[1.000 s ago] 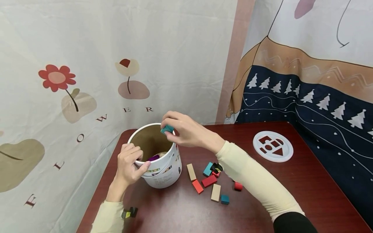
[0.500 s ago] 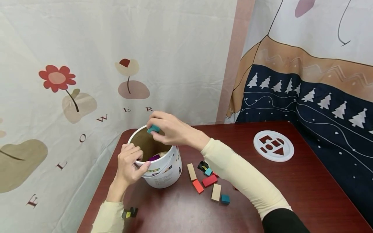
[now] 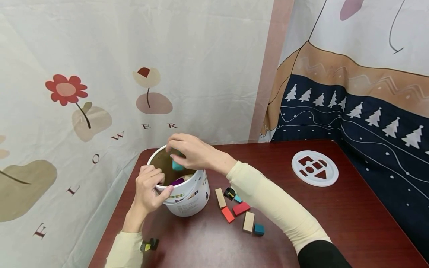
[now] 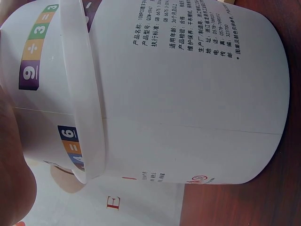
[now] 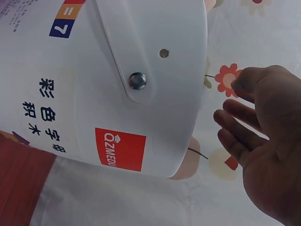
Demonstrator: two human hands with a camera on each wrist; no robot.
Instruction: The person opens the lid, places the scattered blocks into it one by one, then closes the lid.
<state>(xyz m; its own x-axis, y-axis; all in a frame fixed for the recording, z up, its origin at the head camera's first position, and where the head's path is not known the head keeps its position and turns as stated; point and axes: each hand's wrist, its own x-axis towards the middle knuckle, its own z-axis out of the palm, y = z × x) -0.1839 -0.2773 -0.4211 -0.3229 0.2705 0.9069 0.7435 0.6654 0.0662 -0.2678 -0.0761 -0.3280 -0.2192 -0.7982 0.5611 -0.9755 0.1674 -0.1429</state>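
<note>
A white bucket [image 3: 191,204] with printed labels stands on the table, its lid off. My left hand [image 3: 146,189] grips the near left rim, thumb outside and fingers over the edge. Above the mouth hovers my right hand [image 3: 194,152]; in the right wrist view its fingers [image 5: 240,129] are parted, with nothing between them. Just below those fingers, inside the bucket, a teal block [image 3: 177,166] shows blurred in mid-air. Deeper down lie a purple block [image 3: 177,181] and a pale one, partly hidden by the rim.
Right of the bucket lie loose blocks: a tan block [image 3: 248,222], a second tan block [image 3: 220,198], an orange block [image 3: 228,214], a red block [image 3: 241,209] and a teal block [image 3: 259,229]. A white disc with shaped cut-outs [image 3: 315,168] rests at the table's right.
My right hand has moved left over the bucket with the teal block and let it go; the block has dropped below the fingers. The left hand has stayed on the rim.
</note>
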